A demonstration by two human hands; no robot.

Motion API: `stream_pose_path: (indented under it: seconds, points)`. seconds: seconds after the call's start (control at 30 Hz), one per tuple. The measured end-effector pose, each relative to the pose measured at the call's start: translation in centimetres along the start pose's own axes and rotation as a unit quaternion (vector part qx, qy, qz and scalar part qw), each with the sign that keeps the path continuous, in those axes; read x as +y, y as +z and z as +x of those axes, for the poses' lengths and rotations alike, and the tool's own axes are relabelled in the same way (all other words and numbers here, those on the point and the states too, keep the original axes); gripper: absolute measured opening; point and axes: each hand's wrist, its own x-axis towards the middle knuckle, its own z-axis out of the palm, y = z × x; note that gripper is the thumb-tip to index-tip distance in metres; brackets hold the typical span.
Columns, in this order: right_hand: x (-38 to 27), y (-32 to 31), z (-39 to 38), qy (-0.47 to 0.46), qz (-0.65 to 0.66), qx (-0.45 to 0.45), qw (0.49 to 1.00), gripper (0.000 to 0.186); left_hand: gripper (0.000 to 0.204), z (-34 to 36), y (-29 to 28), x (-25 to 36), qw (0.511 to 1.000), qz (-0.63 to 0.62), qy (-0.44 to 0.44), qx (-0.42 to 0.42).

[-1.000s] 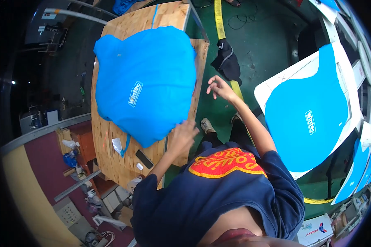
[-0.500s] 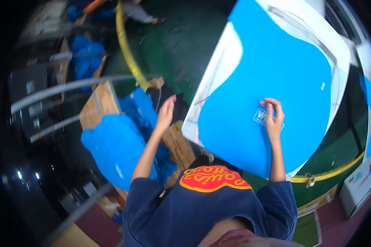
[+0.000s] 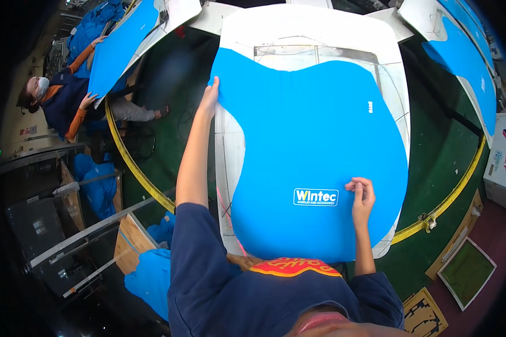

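A flat blue fabric piece (image 3: 315, 135) with a white printed badge and small label lies on a white board (image 3: 303, 31) in front of me. My left hand (image 3: 209, 96) grips the fabric and board at their upper left edge, thumb on top. My right hand (image 3: 361, 195) is over the fabric beside the badge, its fingers loosely bent and slightly apart, with nothing visible in them; I cannot tell whether it touches.
Another person (image 3: 56, 106) at upper left holds a board with blue fabric (image 3: 118, 50); a similar board (image 3: 461, 67) stands upper right. A curved yellow rail (image 3: 135, 168) circles below. Wooden bench (image 3: 130, 241) with blue cloth (image 3: 149, 281) sits lower left; white box (image 3: 500, 160) at right.
My view has turned from the bundled blue cloth on the bench to the board. My left hand has moved up and taken hold of the board's left edge and fabric.
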Motion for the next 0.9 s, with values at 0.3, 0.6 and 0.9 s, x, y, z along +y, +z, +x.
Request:
stream_pose_path:
  seconds: [0.3, 0.6, 0.9]
  points:
    - [-8.1, 4.7, 4.7, -0.17, 0.014, -0.025, 0.985, 0.024, 0.063, -22.2, 2.8, 4.4, 0.974, 0.068, 0.148, -0.155]
    - [-6.2, -2.4, 0.0, -0.3, -0.199, -0.053, 0.931, 0.036, 0.065, -54.2, 4.1, 0.7, 0.873, 0.003, 0.257, -0.415]
    - [-15.0, -5.5, -12.1, -0.493, 0.025, 0.235, 0.837, 0.021, 0.059, -81.0, 2.0, -12.1, 0.902, -0.21, 0.151, -0.345]
